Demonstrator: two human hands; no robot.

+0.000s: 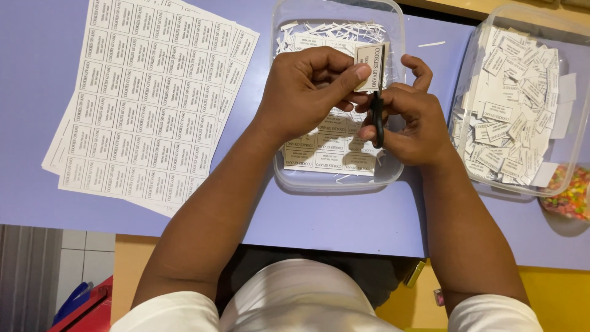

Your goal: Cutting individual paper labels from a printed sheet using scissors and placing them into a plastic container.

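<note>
Over the clear plastic tub (pixel 393 172) of paper trimmings, the left hand (pixel 307 86) pinches a small printed label (pixel 369 66) between thumb and fingers — the right hand (pixel 409 120) is clamped on black scissors (pixel 378 107) cutting its edge — with uncut label sheets (pixel 147 98) lying well to the left.

I sit at a lilac-covered desk (pixel 344 221) in what looks like a home craft or small packing space: printed label sheets (pixel 150 98), clear plastic tubs (pixel 279 172) of cut labels and paper scraps, coloured sweets (pixel 568 193), tiled floor (pixel 86 258) below.
</note>
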